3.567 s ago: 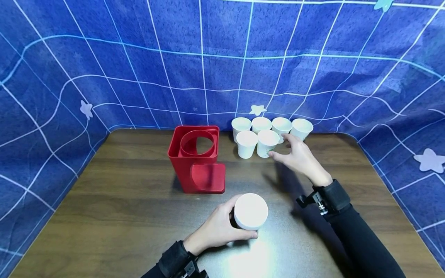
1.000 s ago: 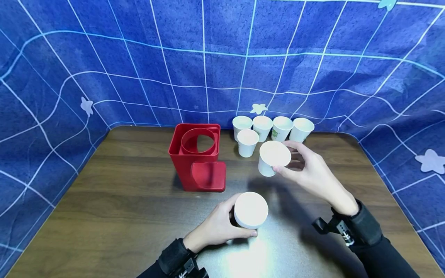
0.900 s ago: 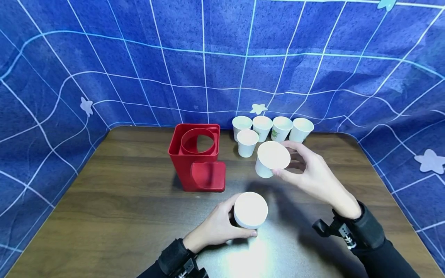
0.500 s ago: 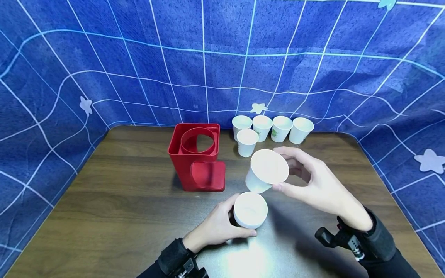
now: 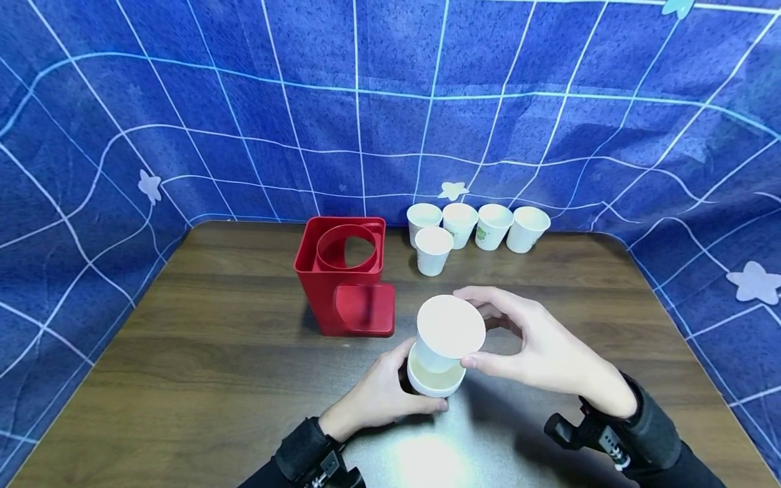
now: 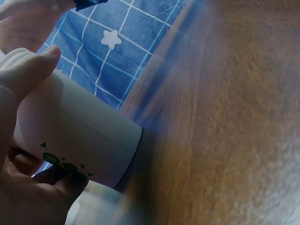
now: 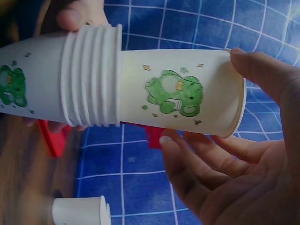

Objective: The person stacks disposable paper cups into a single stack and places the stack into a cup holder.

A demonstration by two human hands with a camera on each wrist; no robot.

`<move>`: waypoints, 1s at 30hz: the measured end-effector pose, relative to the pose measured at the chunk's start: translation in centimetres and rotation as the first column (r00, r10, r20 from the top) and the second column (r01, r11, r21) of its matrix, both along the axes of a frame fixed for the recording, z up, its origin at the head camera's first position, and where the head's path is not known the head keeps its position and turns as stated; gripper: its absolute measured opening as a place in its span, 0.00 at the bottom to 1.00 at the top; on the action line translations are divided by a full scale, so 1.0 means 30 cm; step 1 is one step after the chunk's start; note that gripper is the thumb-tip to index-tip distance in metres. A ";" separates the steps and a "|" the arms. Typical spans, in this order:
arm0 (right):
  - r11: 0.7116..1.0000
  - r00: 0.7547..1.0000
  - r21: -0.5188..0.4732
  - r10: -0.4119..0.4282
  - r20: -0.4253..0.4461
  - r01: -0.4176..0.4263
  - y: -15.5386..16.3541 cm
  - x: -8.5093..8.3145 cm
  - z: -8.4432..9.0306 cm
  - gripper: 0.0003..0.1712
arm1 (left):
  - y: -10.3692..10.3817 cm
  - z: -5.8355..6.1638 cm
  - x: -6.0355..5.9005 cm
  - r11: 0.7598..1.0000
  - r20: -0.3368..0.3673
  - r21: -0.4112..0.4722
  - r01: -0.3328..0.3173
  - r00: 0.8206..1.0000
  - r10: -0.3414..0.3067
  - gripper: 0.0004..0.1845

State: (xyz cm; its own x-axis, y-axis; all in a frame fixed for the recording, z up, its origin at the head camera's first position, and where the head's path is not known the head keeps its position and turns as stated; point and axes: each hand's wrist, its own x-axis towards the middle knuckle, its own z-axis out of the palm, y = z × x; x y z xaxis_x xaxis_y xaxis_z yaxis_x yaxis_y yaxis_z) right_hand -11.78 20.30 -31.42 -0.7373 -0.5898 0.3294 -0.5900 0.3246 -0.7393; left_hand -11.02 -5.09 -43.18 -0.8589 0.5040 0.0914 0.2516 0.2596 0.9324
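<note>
The right hand (image 5: 543,352) pinches a paper cup (image 5: 449,332), part-way into the stack (image 5: 434,376) (several nested already) gripped by the left hand (image 5: 375,400). Five loose cups (image 5: 476,227) remain beyond.

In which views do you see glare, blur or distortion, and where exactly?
Head view: a bright glare patch on the table near the left hand; the backdrop grid lines bend, so the lens distorts. Left wrist view: the wood is soft and blurred. Right wrist view: the cup print is sharp, the right hand slightly soft.
</note>
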 end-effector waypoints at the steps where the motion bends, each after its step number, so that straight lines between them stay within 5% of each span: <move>1: 1.000 1.000 0.007 0.004 -0.008 -0.004 -0.002 0.001 -0.005 0.40 | 0.000 -0.001 0.000 1.000 -0.004 -0.004 0.000 1.000 0.000 0.42; 15: 0.997 0.996 0.080 0.016 -0.092 -0.009 -0.018 -0.008 -0.073 0.27 | -0.002 0.002 0.006 0.999 0.018 -0.027 -0.017 1.000 0.018 0.46; 30: 0.984 0.991 0.147 0.111 -0.079 -0.099 -0.018 -0.009 -0.093 0.31 | 0.002 -0.001 0.001 1.000 0.010 0.018 -0.013 1.000 0.013 0.45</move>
State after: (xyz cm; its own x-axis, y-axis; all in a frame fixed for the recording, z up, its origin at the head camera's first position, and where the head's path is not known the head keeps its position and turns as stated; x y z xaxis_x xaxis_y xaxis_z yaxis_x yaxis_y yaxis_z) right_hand -12.06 19.75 -34.21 -0.6411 -0.7079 0.2965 -0.6863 0.3558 -0.6344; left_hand -10.97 -5.01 -43.23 -0.8661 0.4913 0.0920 0.2394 0.2461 0.9392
